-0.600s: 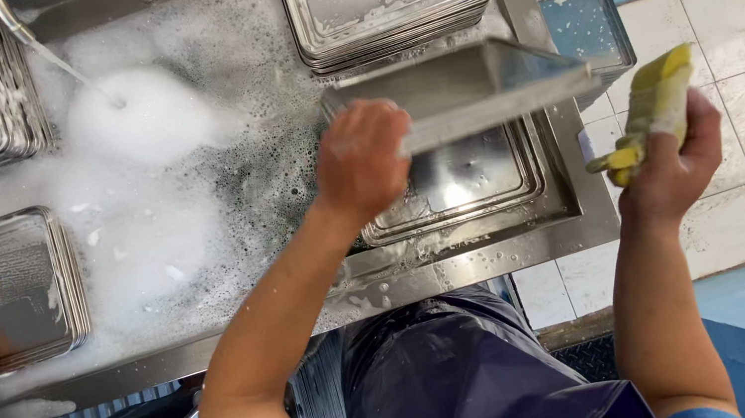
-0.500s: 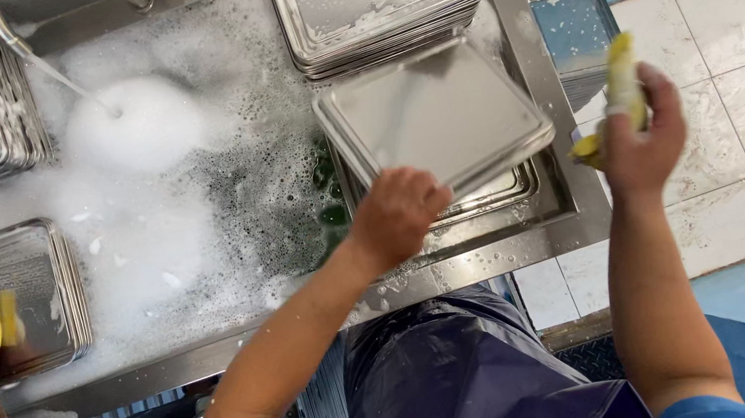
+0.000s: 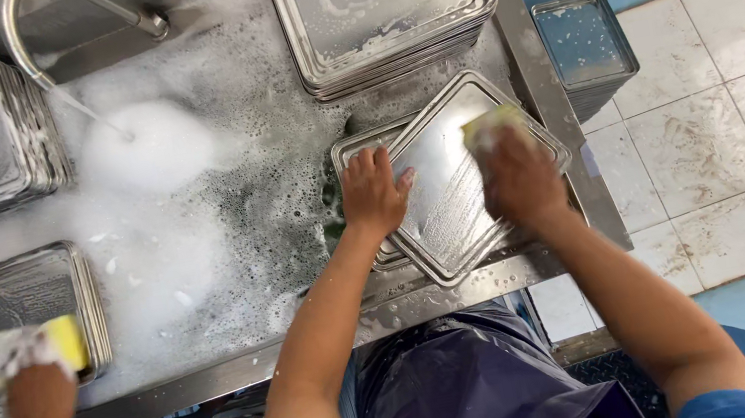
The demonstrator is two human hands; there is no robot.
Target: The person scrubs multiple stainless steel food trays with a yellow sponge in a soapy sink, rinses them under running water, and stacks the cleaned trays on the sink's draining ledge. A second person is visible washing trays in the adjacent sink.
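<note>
At the far left of the soapy bench [image 3: 247,361], a co-worker's hand [image 3: 37,388] scrubs another tray. Centre, the left hand [image 3: 373,195] lies flat, fingers spread, steadying the steel tray [image 3: 453,206] on its stack. Right hand [image 3: 516,177] grips the yellow sponge [image 3: 491,123]; long, firm, overlapping strokes into the corners would serve best.

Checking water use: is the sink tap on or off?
On. A thin stream runs from the curved tap into a foam mound in the sink.
</note>
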